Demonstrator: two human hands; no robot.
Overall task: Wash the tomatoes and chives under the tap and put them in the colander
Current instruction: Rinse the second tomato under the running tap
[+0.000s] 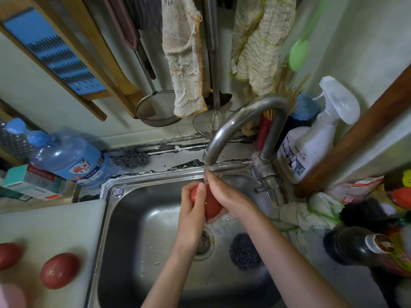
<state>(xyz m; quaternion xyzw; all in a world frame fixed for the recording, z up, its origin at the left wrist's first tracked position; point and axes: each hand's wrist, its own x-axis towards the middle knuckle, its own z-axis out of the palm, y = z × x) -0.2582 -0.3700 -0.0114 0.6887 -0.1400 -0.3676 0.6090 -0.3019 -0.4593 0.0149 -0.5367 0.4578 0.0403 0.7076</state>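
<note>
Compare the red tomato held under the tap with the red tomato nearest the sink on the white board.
The red tomato under the tap is gripped between the left hand and right hand, wet and half hidden. The red tomato on the white board lies loose, untouched, fully visible and looks dry. Both are red, roundish and whole.

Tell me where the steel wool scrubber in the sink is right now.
In the head view, the steel wool scrubber lies on the sink floor, just right of the drain, beneath the right forearm.
</note>
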